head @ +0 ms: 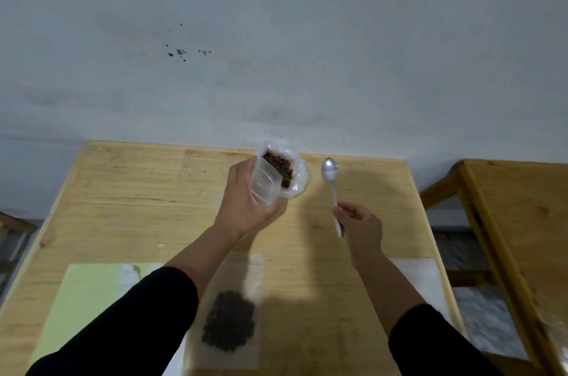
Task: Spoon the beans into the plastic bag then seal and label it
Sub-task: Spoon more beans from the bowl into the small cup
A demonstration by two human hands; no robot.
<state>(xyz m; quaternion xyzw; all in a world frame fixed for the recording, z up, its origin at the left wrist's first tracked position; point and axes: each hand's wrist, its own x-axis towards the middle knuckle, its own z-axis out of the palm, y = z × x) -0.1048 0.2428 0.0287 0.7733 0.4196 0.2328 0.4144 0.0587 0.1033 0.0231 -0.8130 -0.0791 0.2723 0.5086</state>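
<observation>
My left hand [246,203] grips a clear plastic container [266,183] at the far middle of the wooden table [138,191]. The container is tilted against a clear plastic bag [296,174] that shows dark brown beans [281,168] inside. My right hand [361,229] pinches the handle of a metal spoon [330,174], bowl pointing away from me, to the right of the bag. The spoon bowl looks empty. Near me, between my forearms, a second flat clear bag [242,271] lies on the table with a pile of dark beans [229,322] in it.
A pale green sheet [83,298] lies at the near left of the table, and a white sheet [422,277] at the near right. A second wooden table [522,206] stands to the right across a gap. A grey wall rises just behind the table.
</observation>
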